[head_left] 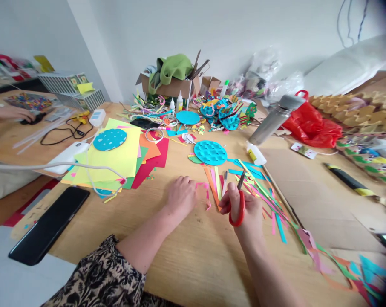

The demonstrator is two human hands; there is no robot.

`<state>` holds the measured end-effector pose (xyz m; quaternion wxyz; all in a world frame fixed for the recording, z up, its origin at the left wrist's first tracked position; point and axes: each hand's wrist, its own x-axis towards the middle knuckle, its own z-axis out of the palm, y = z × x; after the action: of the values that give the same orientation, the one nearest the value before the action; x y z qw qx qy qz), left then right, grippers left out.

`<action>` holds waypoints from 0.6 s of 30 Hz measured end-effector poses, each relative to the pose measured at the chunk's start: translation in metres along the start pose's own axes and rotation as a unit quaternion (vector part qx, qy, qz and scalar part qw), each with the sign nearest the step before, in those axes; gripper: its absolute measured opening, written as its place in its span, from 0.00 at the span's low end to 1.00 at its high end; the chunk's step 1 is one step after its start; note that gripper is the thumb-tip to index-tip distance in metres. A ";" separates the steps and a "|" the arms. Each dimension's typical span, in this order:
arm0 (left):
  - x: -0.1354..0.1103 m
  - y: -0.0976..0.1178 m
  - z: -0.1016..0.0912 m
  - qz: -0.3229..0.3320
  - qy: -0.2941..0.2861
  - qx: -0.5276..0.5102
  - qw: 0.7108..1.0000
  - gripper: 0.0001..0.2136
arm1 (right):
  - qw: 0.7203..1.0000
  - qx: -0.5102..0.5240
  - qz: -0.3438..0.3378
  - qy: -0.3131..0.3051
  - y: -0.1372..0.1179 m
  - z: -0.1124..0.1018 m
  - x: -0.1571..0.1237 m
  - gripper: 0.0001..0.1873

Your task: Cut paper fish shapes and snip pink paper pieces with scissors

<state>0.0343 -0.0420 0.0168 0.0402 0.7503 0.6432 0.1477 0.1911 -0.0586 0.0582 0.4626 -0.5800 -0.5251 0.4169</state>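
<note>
Right grip [249, 209] is closed around the red-handled scissors [242, 204], thumb at the loop, blades aimed toward 12 o'clock above the bench [186, 260]. Left grip [182, 194] lies on the bench with its fingers bent; whether they pinch anything underneath, I cannot tell. Just beside it, at 3 o'clock, is a narrow pink paper strip [202, 186].

From the right grip, a patterned blue disc [210, 152] sits at 11 o'clock, a white glue bottle [256, 154] at 12 and a grey flask [272, 121] at 1. From the left grip, yellow paper [124, 164] lies at 10 o'clock, bearing a speckled blue disc [110, 139]; a black phone [49, 226] lies between 8 and 9.
</note>
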 end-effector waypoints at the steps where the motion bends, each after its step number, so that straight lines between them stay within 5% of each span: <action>1: 0.000 -0.002 0.001 0.000 0.005 -0.009 1.000 0.07 | 1.000 0.003 -0.004 0.003 0.000 0.000 0.000 0.29; 5: 0.002 -0.009 0.002 -0.046 0.028 -0.126 0.991 0.06 | 0.999 0.017 -0.026 0.017 0.002 -0.001 0.001 0.29; 7: 0.003 -0.012 0.001 -0.100 0.011 -0.256 0.961 0.04 | 0.998 0.019 -0.049 0.031 0.001 -0.001 0.001 0.28; 13: 0.001 -0.018 -0.012 -0.159 -0.158 -0.661 0.716 0.05 | 0.992 0.020 -0.109 0.064 0.002 -0.002 0.004 0.16; 15: 0.000 -0.018 -0.017 -0.147 -0.204 -0.696 0.673 0.07 | 0.994 0.027 -0.100 0.033 0.003 -0.002 0.007 0.13; 18: -0.002 -0.015 -0.021 -0.127 -0.226 -0.704 0.661 0.09 | 0.997 0.024 -0.061 -0.028 0.004 0.000 0.009 0.11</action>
<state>0.0136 -0.0446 0.0327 0.7191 0.4193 0.4071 0.3760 0.1929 -0.0500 0.0543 0.4864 -0.5236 -0.5621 0.4163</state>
